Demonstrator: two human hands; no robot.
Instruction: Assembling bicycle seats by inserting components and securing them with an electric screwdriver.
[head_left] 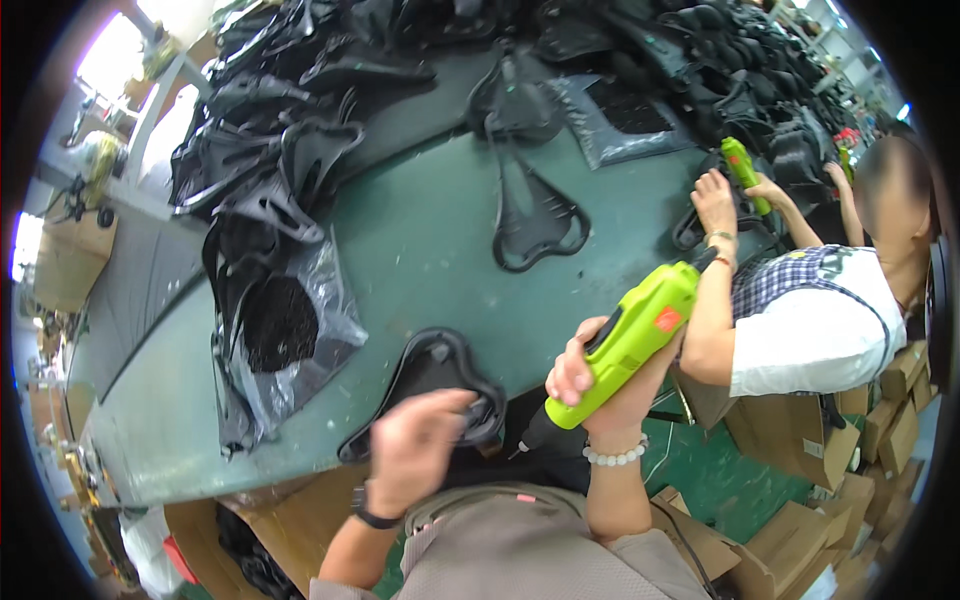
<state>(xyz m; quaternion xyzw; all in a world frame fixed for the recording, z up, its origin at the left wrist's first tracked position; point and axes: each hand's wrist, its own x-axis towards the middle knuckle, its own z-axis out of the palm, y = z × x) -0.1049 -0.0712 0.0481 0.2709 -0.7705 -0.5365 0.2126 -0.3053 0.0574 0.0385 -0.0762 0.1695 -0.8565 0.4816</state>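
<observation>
Your right hand [628, 402] wrapped around a lime-green power screwdriver [640, 335] at four o'clock, your left hand [418, 445] over a black shell [436, 350] at seven o'clock, its grip too blurred to tell.

The right hand [630, 400] grips a green screwdriver [640, 335], its tip angled down leftward. The blurred left hand [418, 447] is at a black seat shell [425, 368] on the green table [420, 240]. 2 clear bags [345, 325] hold small black pieces; a co-worker [825, 310] sits rightward.
</observation>
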